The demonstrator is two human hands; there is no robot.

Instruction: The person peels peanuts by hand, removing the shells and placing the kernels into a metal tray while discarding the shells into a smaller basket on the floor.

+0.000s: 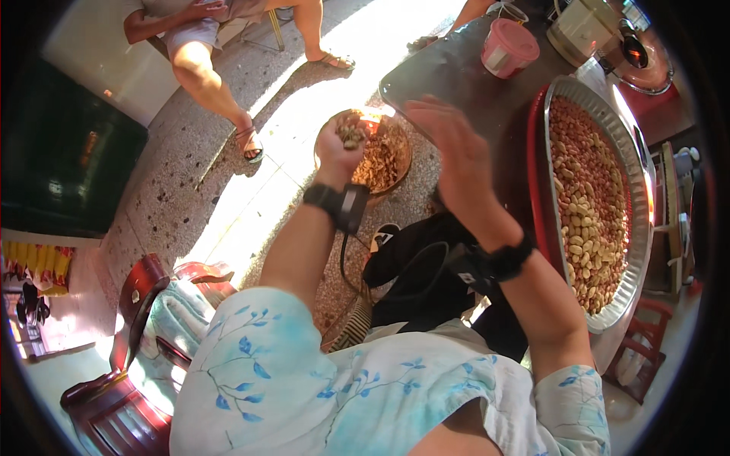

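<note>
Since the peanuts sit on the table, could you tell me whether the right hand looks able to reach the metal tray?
Probably yes: the right hand is open, beside the metal tray, with nothing between them.

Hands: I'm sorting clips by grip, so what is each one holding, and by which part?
The left hand is closed around a clump of peanut shells, above the basket. The right hand is open and holds nothing.

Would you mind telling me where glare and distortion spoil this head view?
Head view: hard sunlight bleaches the speckled stone floor beyond the left hand holding peanut shells; the round metal tray of shelled peanuts bows with fisheye curvature; the open right hand looks slightly soft.
</note>
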